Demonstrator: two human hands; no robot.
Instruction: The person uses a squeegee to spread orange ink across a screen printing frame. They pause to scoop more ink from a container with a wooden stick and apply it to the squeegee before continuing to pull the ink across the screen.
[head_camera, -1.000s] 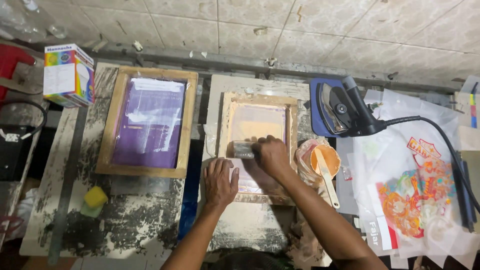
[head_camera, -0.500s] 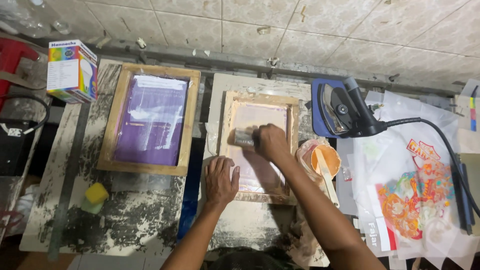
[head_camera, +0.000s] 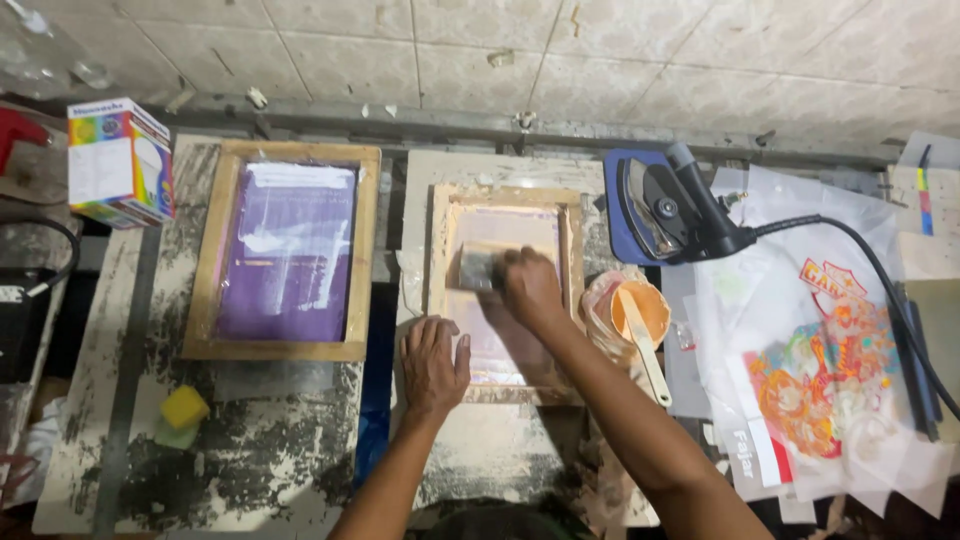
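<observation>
Where the paint-spattered workbench (head_camera: 250, 470) runs from left to right under a tiled wall, its contents are listed from largest to smallest.

1. Purple printing screen (head_camera: 285, 250), wooden frame, flat on the left half of the bench, well apart from both hands.
2. Stack of printed transfer sheets (head_camera: 810, 380), orange and red artwork, at the right side.
3. Small wooden printing screen (head_camera: 505, 290), pale mesh, flat at the centre of the bench. Both hands are on it.
4. Clothes iron (head_camera: 665, 205), black, lying on a blue pad at the far right of the small screen; its black cord trails right across the sheets.
5. Cardboard box (head_camera: 120, 160), rainbow-printed, at the far left corner.
6. Ink tub (head_camera: 625, 315), orange inside, just right of the small screen, a pale stirring stick (head_camera: 645, 345) resting in it.
7. Left hand (head_camera: 433, 365), flat and fingers spread, pressing down on the near left corner of the small screen's frame.
8. Right hand (head_camera: 532, 288), fingers curled in a closed grip over the squeegee, inside the frame on the mesh.
9. Squeegee (head_camera: 478, 270), short and grey, its left end showing past the right hand, on the mesh toward the far side.
10. Yellow sponge (head_camera: 185, 407), on a green one, near left of the bench.
</observation>
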